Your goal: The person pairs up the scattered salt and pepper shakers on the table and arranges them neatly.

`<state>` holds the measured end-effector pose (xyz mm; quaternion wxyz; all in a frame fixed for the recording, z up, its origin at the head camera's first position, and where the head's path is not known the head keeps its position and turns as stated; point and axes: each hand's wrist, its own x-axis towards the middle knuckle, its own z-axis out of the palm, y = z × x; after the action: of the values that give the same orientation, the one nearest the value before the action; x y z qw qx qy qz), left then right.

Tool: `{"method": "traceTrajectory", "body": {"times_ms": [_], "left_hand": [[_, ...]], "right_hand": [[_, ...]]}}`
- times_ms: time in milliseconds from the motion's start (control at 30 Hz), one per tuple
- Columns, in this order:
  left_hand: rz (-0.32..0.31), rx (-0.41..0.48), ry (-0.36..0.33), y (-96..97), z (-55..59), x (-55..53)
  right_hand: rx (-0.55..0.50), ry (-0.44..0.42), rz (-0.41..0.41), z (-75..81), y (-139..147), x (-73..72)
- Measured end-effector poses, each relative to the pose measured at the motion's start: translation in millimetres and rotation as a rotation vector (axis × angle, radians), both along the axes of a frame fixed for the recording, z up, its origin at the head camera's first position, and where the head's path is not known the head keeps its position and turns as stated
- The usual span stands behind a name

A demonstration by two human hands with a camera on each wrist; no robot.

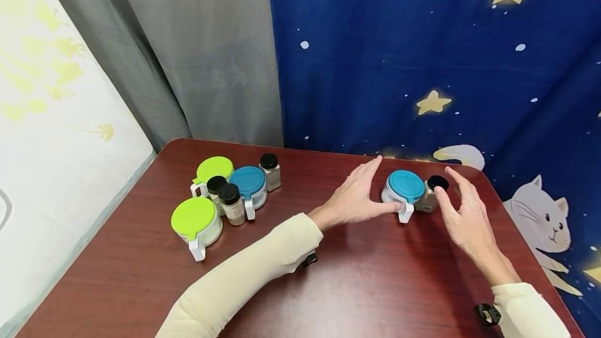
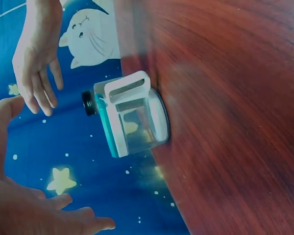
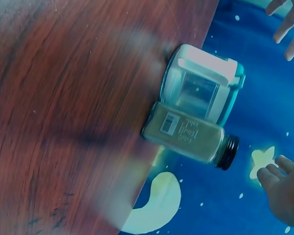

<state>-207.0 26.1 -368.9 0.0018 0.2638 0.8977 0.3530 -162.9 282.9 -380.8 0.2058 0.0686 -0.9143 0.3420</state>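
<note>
1. Toward the far right part of the table [image 1: 117,296], I've got a blue-lidded jar [image 1: 406,185] standing upright, with its white handle [image 1: 406,214] turned to the near side.
2. Just to the right of it I see a clear bottle [image 1: 426,201] with a black cap, also upright. Those two sit so close that I can't tell if they actually touch.
3. Left hand [image 1: 355,197]: fingers spread wide, thumb well out, holding nothing. On my head feed the thumb overlaps the handle, but the left wrist cam shows me a gap.
4. Right hand [image 1: 468,219]: thumb and fingers wide apart too, nothing in them. It's near the bottle, and my right wrist cam has it clear of the glass.
5. Way over on the left I've got a bunch of stuff: two green-lidded jars [image 1: 194,217], a second blue-topped jar [image 1: 249,182], two round shakers [image 1: 231,204] wedged among them, and a square bottle [image 1: 271,175] at the back right.
6. Behind it all I get a starry blue curtain [image 1: 347,77], plus a gray curtain [image 1: 216,56] to the left.
</note>
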Motion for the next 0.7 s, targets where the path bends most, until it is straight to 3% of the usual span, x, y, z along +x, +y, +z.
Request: {"method": "traceTrajectory", "body": {"times_ms": [233, 433, 700], "left_hand": [[-0.008, -0.010, -0.008, -8.9, -1.7, 7.1], [0.025, -0.014, 0.037, -16.1, -5.8, 11.0], [0.078, 0.039, 0.044, -32.2, -9.1, 24.1]], "right_hand": [[0.067, -0.002, 0.037, -1.9, -9.3, 5.5], [0.119, 0.005, 0.085, -0.7, -16.9, 11.4], [0.166, 0.021, 0.112, -1.0, -26.0, 18.6]]}}
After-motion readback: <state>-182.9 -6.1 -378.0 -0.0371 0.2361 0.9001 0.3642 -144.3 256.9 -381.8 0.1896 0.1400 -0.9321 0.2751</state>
